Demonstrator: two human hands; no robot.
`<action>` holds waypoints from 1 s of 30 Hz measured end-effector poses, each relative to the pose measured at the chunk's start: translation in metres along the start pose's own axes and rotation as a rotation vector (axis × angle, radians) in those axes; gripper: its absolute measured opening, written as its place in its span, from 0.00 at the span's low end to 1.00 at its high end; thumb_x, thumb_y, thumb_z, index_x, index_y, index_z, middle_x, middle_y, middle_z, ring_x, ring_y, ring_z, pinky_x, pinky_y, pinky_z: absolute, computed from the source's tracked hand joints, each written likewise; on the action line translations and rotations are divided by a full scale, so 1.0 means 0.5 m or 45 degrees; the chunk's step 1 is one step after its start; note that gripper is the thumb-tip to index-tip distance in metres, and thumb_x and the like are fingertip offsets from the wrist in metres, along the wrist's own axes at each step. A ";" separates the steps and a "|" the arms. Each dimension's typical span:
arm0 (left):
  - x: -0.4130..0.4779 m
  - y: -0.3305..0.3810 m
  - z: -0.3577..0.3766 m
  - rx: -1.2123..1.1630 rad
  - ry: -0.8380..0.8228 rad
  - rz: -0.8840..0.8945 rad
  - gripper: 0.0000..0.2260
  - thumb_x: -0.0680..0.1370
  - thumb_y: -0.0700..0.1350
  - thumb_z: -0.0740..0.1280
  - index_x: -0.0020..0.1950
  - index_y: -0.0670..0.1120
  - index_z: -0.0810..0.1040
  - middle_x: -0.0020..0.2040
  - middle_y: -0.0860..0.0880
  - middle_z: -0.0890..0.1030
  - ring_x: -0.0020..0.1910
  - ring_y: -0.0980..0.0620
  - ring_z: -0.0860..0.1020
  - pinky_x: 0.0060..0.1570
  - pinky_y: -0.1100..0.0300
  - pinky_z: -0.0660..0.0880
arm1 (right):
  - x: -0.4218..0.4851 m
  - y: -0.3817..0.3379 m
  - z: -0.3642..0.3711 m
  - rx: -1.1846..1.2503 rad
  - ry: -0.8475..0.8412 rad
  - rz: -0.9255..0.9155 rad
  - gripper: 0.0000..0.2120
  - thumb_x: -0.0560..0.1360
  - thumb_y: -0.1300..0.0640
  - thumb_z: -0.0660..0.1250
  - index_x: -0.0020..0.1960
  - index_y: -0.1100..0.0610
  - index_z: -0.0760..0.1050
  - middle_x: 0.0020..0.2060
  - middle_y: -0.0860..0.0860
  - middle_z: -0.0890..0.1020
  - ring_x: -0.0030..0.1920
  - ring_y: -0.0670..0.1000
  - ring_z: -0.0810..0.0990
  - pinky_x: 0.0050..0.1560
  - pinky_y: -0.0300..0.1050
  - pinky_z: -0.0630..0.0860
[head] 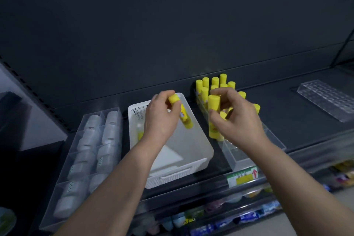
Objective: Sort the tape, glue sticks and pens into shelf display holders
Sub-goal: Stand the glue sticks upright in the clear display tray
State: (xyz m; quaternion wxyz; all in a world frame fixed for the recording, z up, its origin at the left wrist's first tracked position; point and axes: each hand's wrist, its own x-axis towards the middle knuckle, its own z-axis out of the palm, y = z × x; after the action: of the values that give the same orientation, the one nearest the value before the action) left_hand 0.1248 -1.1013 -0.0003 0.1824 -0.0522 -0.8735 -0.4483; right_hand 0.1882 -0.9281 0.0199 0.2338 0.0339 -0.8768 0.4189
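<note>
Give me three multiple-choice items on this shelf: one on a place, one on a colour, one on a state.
1. Where does the tape holder sit?
A) left of the basket
B) right of it
C) inside it

2. What colour are the caps of the standing glue sticks?
A) red
B) yellow
C) blue

3. What is the left hand doing?
A) lying flat on the shelf
B) hanging empty
C) gripping a glue stick

Key:
1 A, the holder stands beside the basket's left wall.
2 B, every cap in view is yellow.
3 C, the hand curls round a stick above the basket.
</note>
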 end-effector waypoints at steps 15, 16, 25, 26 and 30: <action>-0.137 0.132 0.144 0.195 -0.445 0.149 0.12 0.75 0.43 0.69 0.57 0.52 0.78 0.53 0.51 0.81 0.51 0.50 0.79 0.53 0.51 0.76 | -0.055 0.127 -0.161 -0.074 -0.081 0.014 0.16 0.70 0.54 0.71 0.56 0.46 0.73 0.40 0.44 0.80 0.35 0.40 0.76 0.36 0.36 0.70; -0.145 0.131 0.147 0.257 -0.476 0.145 0.12 0.75 0.43 0.68 0.57 0.52 0.78 0.54 0.50 0.81 0.52 0.49 0.78 0.53 0.52 0.76 | -0.056 0.133 -0.160 -0.081 -0.125 -0.002 0.16 0.70 0.54 0.71 0.56 0.46 0.73 0.40 0.44 0.80 0.34 0.40 0.76 0.35 0.35 0.69; -0.163 0.129 0.143 0.272 -0.431 0.048 0.16 0.76 0.43 0.69 0.62 0.52 0.75 0.54 0.51 0.80 0.50 0.53 0.79 0.54 0.53 0.77 | -0.042 0.167 -0.129 -0.167 -0.321 -0.123 0.14 0.71 0.55 0.70 0.56 0.47 0.74 0.46 0.43 0.78 0.44 0.46 0.79 0.45 0.48 0.79; -0.164 0.128 0.140 0.242 -0.419 0.040 0.15 0.76 0.41 0.69 0.62 0.51 0.75 0.54 0.51 0.80 0.50 0.54 0.79 0.55 0.54 0.77 | -0.043 0.169 -0.125 -0.206 -0.355 -0.133 0.14 0.71 0.55 0.69 0.56 0.47 0.74 0.47 0.44 0.79 0.45 0.48 0.79 0.44 0.49 0.78; -0.167 0.122 0.120 0.230 -0.307 0.002 0.15 0.78 0.35 0.63 0.61 0.49 0.77 0.55 0.51 0.80 0.53 0.55 0.78 0.57 0.60 0.75 | -0.049 0.174 -0.112 -0.396 -0.507 -0.159 0.15 0.72 0.54 0.66 0.59 0.45 0.71 0.52 0.45 0.78 0.50 0.52 0.78 0.45 0.49 0.77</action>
State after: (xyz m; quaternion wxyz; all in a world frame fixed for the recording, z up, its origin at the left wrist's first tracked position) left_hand 0.2013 -1.0111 -0.0162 0.0804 -0.0899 -0.9258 -0.3583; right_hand 0.2094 -0.8330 -0.0230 0.0845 0.1335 -0.9556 0.2489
